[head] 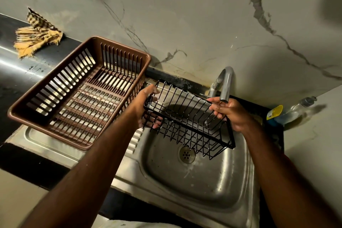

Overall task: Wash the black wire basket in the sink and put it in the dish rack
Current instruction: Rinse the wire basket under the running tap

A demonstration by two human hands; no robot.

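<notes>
**Wire basket held over the sink bowl, rack waiting empty**

Nearest the camera, two bare forearms reach in from 6 o'clock. The left hand (148, 109) has its fingers curled round the short end of the black wire basket (187, 118), thumb on the top rim. The right hand (231, 114) pinches the far long rim, directly under the spout of the grey tap (224, 83); whether water is running I cannot tell. The basket hangs tilted above the steel sink (212, 187), clear of the drain (187, 154) just below it.

It looks light and stiff, a welded grid that should not flex, but wet coated wire is likely slippery, so the thicker rim at both short ends is the safest hold.

The brown plastic dish rack (55, 79) sits at 9 o'clock on the drainboard. A checked cloth (37, 39) lies at 10 o'clock, a clear bottle (296, 111) at 3 o'clock
</notes>
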